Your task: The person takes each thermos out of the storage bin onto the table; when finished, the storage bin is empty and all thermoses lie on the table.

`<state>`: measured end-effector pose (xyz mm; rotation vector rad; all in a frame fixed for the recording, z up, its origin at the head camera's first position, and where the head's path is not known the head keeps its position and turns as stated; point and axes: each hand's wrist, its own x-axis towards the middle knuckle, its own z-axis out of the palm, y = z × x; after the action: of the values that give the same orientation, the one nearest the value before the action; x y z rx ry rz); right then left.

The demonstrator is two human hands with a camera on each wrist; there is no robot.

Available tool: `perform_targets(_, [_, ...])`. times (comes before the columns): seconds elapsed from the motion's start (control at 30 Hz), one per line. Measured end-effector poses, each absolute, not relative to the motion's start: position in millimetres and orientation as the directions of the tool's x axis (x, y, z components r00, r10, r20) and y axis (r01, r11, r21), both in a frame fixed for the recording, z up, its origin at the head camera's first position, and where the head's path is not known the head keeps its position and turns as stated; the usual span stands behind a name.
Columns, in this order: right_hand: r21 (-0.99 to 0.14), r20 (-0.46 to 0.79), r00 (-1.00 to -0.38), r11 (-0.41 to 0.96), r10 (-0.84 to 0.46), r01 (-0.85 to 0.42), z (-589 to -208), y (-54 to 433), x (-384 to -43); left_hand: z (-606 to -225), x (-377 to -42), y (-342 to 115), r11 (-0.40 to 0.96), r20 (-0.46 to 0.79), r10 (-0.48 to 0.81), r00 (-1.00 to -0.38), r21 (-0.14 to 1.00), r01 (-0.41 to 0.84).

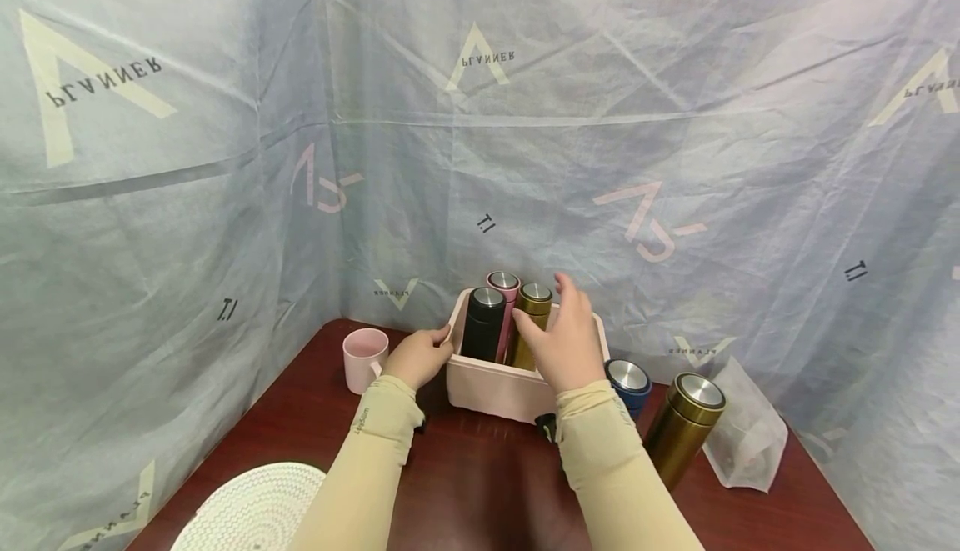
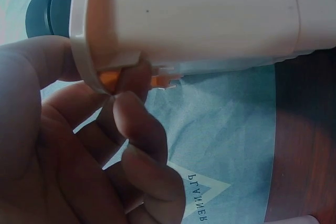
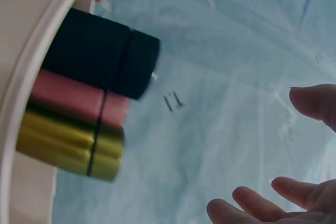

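Observation:
A pale pink storage bin stands near the back of the table, holding a black thermos, a pink thermos and a gold thermos, all upright. My left hand grips the bin's left rim; the left wrist view shows thumb and fingers at its edge. Over the bin's right side my right hand is spread, overlapping the gold thermos in the head view. In the right wrist view, its fingers are apart from the bottles, with nothing between them.
To the left stands a pink mug. A blue thermos and a larger gold thermos are right of the bin, beside a translucent bag. A white woven mat lies front left. Printed grey cloth hangs behind the table.

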<state>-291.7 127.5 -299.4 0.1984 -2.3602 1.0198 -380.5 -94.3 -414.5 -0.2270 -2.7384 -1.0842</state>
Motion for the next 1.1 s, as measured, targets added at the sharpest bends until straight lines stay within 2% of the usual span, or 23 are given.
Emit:
perform_targets(0.3, [-0.649,0.467,-0.882,0.7,0.056,-0.299,-316.4,104.3,-315.7,-413.2,-377.9,-94.8,0.718,0.224,0.074,-0.972,0.664,0.208])
perform_targets(1.1, [-0.631,0.379,-0.924,0.746,0.057,-0.213,-337.0,90.5,-351.0,-411.4,-378.4,-95.4,0.705,0.246,0.095,-0.965,0.667,0.24])
